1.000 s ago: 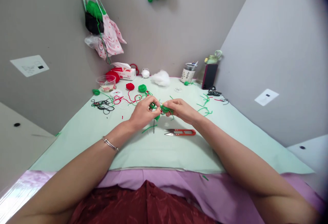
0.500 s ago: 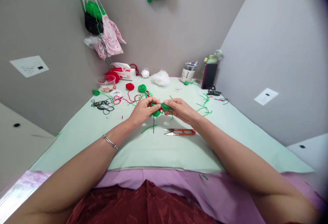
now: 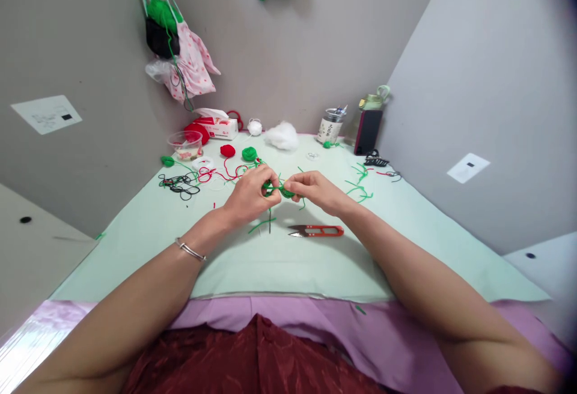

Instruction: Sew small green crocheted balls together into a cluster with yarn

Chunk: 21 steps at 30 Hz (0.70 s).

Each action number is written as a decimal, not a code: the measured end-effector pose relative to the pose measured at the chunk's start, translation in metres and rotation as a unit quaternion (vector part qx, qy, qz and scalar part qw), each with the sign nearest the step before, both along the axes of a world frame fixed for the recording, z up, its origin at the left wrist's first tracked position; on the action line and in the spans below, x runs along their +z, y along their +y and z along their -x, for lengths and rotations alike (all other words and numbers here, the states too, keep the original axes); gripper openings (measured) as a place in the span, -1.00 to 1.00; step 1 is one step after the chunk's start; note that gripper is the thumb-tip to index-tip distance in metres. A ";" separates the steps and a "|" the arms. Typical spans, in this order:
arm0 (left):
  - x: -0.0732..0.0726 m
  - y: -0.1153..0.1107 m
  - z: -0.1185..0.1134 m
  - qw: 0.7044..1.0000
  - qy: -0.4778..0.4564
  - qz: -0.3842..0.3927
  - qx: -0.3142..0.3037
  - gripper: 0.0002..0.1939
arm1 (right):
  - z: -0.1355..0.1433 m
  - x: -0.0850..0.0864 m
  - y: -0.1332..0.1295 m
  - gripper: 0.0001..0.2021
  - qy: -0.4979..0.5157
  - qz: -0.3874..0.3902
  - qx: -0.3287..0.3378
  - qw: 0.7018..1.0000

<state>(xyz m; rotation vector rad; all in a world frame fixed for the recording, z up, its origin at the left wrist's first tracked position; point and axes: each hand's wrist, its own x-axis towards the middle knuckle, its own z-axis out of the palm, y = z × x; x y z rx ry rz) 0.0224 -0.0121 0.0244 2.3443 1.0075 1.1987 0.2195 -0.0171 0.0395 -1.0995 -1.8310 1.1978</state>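
Observation:
Between my two hands, just above the middle of the table, is a small green crocheted piece. My left hand is closed, thumb and fingers pinching its left side and hiding much of it. From the right, my right hand pinches its other end with thumb and fingertips. A dark thin strand stands out below my left fingers. Nearer to me lie orange thread snips, blades pointing left, and a cut green yarn end.
Behind my hands are a green yarn ball, a red yarn ball and white stuffing. Tangled black yarn and a clear tub lie left. Green yarn scraps, a phone and a pen jar stand right.
My left hand has turned and curled more tightly over the green piece, covering the red part seen before. My right fingertips have shifted slightly left along it.

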 end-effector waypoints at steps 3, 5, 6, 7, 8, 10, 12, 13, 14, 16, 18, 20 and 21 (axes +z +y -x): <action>-0.001 -0.001 0.002 0.997 0.047 -0.064 0.003 -0.90 | -0.002 0.002 -0.001 -0.72 -0.071 -0.074 -0.010 0.995; -0.001 -0.002 0.002 0.999 0.033 -0.027 -0.006 -0.93 | -0.003 0.002 -0.001 -0.73 -0.084 -0.101 -0.018 0.991; -0.001 -0.002 0.002 1.000 0.013 0.013 -0.016 -0.96 | -0.004 0.001 -0.001 -0.74 -0.082 -0.116 -0.023 0.990; -0.001 -0.002 0.002 0.998 -0.014 0.059 -0.031 -0.97 | -0.004 0.000 -0.001 -0.76 -0.076 -0.138 -0.029 0.987; -0.001 -0.002 0.001 0.992 -0.046 0.105 -0.049 -0.98 | -0.004 -0.001 0.000 -0.78 -0.069 -0.165 -0.035 0.983; 0.000 -0.001 0.000 0.974 -0.108 0.183 -0.082 -0.92 | -0.004 -0.002 0.000 -0.81 -0.056 -0.227 -0.049 0.971; 0.002 0.001 0.000 0.952 -0.155 0.242 -0.104 -0.85 | -0.003 -0.003 0.000 -0.82 -0.045 -0.274 -0.056 0.959; 0.003 0.002 0.000 0.944 -0.168 0.263 -0.110 -0.82 | -0.003 -0.003 0.000 -0.82 -0.043 -0.290 -0.056 0.955; 0.004 0.002 0.000 0.938 -0.173 0.278 -0.113 -0.82 | -0.002 -0.003 0.000 -0.82 -0.041 -0.303 -0.055 0.951; 0.005 0.003 0.002 0.935 -0.169 0.290 -0.110 -0.83 | -0.002 -0.003 -0.001 -0.81 -0.044 -0.326 -0.054 0.943; 0.004 0.005 0.004 0.937 -0.161 0.293 -0.101 -0.81 | -0.001 -0.003 -0.002 -0.80 -0.051 -0.349 -0.052 0.934; 0.003 0.007 0.006 0.935 -0.159 0.302 -0.101 -0.79 | 0.000 -0.003 -0.002 -0.80 -0.059 -0.367 -0.050 0.927; 0.002 0.008 0.007 0.932 -0.161 0.308 -0.103 -0.79 | 0.000 -0.003 -0.002 -0.80 -0.062 -0.374 -0.049 0.924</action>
